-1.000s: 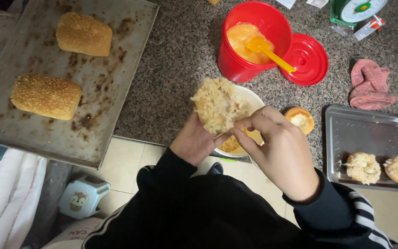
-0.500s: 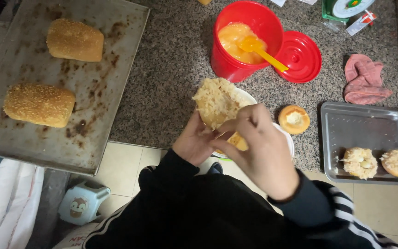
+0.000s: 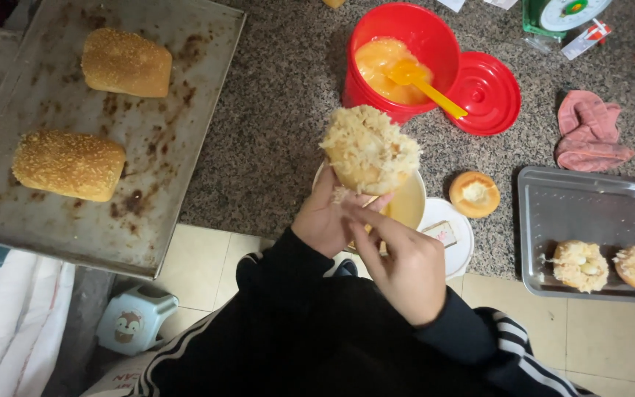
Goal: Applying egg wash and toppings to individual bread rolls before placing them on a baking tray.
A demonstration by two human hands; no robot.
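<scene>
The left hand (image 3: 328,220) holds a round bun covered with pale shredded topping (image 3: 369,149), fingers closed under its lower edge, so the bun stands tilted above a white bowl (image 3: 411,207) at the front edge of the bench (image 3: 281,132). Half a second ago the bun sat lower and nearer to the body; now it is lifted higher and its coated face is turned more toward the camera. The right hand (image 3: 398,265) has come away from the bun and is now below it, over the bowl, fingers pinched together, but I cannot tell if they grip something. It seems to me that the coating of this bun is nearly complete and the hand is collecting more shreds.

Behind the bowl there is a red bucket (image 3: 404,44) with yellow cream and a yellow spatula (image 3: 424,83), its red lid (image 3: 488,92) just beside it. A small plain bun half (image 3: 474,194) lies near the bowl. On the right, a steel tray (image 3: 589,213) carries two finished coated buns (image 3: 580,265). On the left, a large baking sheet (image 3: 178,169) bears two sesame loaves (image 3: 67,165). A pink cloth (image 3: 589,132) lies near the tray.
</scene>
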